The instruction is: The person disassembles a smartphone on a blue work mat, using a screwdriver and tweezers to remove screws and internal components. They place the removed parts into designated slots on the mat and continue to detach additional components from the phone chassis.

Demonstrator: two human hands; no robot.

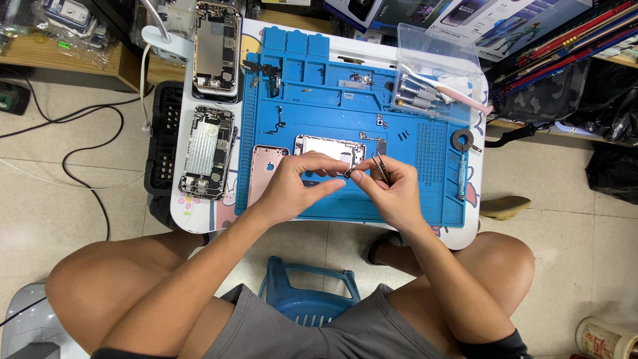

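**Hands meet over a small part above an opened phone**

The left hand (292, 183) is curled, its thumb and forefinger pressed together on a tiny dark component (348, 173) held just above the blue work mat (412, 159). The right hand (392, 189) meets it from the other side: its fingertips pinch the same component, and a pair of metal tweezers (381, 166) is tucked in that hand, tips pointing away from the body. Both hands touch at the fingertips.

Left of the mat, on the white counter (179, 213), lie two opened phone chassis: one (216, 46) at the far edge, the other (209, 153) nearer, both showing bare metal interiors. A white flexible lamp neck (154, 20) rises at the counter's far left corner.

On the mat, a pink phone back housing (264, 169) lies just beside the left hand. An opened phone body (330, 147) lies directly beyond the hands, partly hidden by them. Small flex parts (269, 73) sit in the mat's far trays.

Further right, a clear plastic box (435, 73) holds several screwdrivers. A grey ring-shaped part (462, 139) and a blue-handled screwdriver (461, 176) rest at the mat's right edge.

Below the counter, a blue plastic stool (309, 292) shows between the person's knees.
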